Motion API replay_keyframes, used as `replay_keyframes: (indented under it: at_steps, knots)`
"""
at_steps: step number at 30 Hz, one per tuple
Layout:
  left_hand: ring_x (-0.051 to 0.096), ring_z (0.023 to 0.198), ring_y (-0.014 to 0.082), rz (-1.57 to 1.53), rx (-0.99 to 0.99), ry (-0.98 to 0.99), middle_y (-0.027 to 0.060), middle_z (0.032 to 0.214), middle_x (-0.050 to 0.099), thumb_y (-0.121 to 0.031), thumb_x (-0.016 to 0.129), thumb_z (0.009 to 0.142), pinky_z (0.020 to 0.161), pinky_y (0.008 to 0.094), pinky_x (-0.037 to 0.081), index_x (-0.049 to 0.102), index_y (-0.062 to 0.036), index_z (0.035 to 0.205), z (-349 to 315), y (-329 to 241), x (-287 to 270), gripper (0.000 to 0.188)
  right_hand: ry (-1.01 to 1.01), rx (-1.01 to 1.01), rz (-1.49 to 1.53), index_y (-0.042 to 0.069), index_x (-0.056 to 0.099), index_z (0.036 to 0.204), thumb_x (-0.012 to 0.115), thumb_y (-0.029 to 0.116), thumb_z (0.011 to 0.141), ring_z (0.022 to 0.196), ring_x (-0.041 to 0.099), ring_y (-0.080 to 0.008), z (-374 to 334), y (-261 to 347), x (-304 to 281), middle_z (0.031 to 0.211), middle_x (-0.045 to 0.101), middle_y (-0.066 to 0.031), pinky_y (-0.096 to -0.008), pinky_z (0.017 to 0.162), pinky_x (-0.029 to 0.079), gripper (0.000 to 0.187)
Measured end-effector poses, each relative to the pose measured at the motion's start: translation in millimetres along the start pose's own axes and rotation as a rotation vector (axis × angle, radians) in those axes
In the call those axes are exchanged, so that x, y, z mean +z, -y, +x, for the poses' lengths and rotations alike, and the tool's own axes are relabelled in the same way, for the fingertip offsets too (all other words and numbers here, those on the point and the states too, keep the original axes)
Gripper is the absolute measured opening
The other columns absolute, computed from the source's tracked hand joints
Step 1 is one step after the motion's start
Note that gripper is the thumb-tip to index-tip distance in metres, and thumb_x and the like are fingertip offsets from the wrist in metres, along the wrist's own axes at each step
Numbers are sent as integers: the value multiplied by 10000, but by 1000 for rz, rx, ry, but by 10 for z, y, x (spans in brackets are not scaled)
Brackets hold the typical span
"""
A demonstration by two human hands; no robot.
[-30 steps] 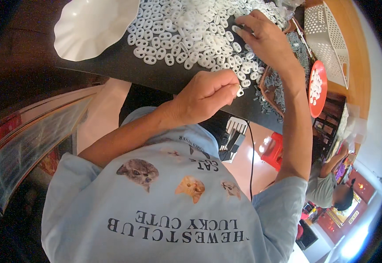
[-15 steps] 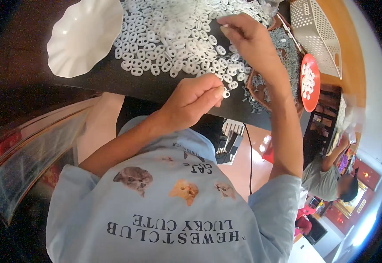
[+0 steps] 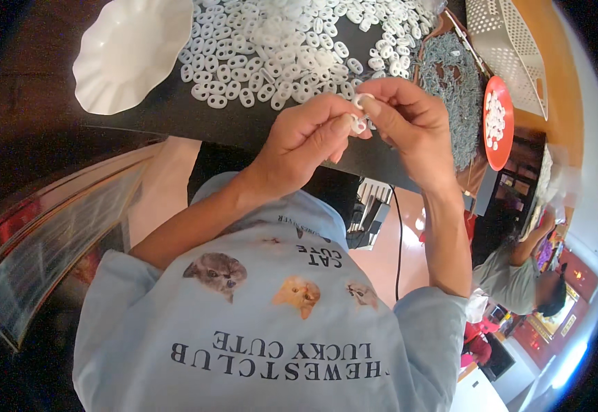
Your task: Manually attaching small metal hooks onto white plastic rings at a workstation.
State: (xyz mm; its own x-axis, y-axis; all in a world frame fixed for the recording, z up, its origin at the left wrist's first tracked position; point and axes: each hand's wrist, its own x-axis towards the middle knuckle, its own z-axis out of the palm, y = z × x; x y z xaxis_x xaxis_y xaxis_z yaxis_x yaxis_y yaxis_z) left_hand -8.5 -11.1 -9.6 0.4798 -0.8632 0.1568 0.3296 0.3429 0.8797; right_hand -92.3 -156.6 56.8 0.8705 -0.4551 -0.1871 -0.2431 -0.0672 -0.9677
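My left hand [image 3: 306,141] pinches a small white oval piece with holes [image 3: 359,126] between thumb and forefinger, over the table's near edge. My right hand [image 3: 412,130] has come up against it, with a second white piece [image 3: 363,100] between its thumb and fingertips. The two pieces meet at the fingertips; whether they are joined I cannot tell. Just beyond both hands spreads a large heap of white two-holed oval pieces [image 3: 233,69] on the dark table [image 3: 168,110].
A white scalloped dish [image 3: 123,58] stands left of the heap. To the right lie a pile of small grey pieces [image 3: 460,113], a red plate [image 3: 499,159] with white bits, and a white perforated basket [image 3: 498,34]. Another person [image 3: 512,281] is at far right.
My right hand has moved from the heap down toward my left hand, bringing a white piece to it. My left hand keeps its pinch and has shifted slightly right.
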Motion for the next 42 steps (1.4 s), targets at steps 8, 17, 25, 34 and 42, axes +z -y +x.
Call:
replay_keyframes:
  at_steps: [8, 17, 25, 34, 42]
  knots:
    - [474, 641, 67, 58, -36, 68, 85, 881, 613, -190, 420, 990, 587, 207, 414, 551, -6, 1018, -8, -12, -43, 227, 186, 87, -93, 27, 627, 906, 626, 167, 886, 546, 400, -1, -67, -68, -147, 701, 584, 30, -161, 470, 257, 141]
    - [433, 590, 23, 43, -158, 33, -14, 687, 537, -146, 478, 947, 530, 188, 363, 551, -12, 851, -12, -66, -18, 180, 78, 38, -46, 11, 637, 899, 617, 152, 885, 510, 398, -4, -87, 8, -161, 662, 581, 13, -160, 456, 252, 143]
    - [484, 638, 41, 80, -181, 68, -2, 682, 552, -103, 497, 907, 572, 203, 396, 556, 7, 795, 8, -152, -9, 168, 127, 85, -79, -7, 626, 816, 601, 93, 870, 651, 490, -38, -116, 107, -175, 690, 563, 25, -204, 576, 374, 117]
    - [485, 620, 43, 134, -140, 83, -1, 666, 545, -90, 496, 899, 562, 203, 400, 553, 8, 780, -1, -125, -13, 164, 170, 62, -93, 0, 623, 848, 612, 99, 849, 652, 503, -38, -133, 86, -173, 726, 564, 27, -179, 574, 364, 100]
    - [463, 606, 44, 137, -159, 93, -7, 688, 558, -149, 503, 897, 526, 202, 356, 569, -29, 794, -15, -98, -30, 171, 165, 71, -105, -8, 614, 825, 591, 79, 859, 653, 487, -41, -152, 78, -156, 689, 552, 28, -205, 578, 385, 97]
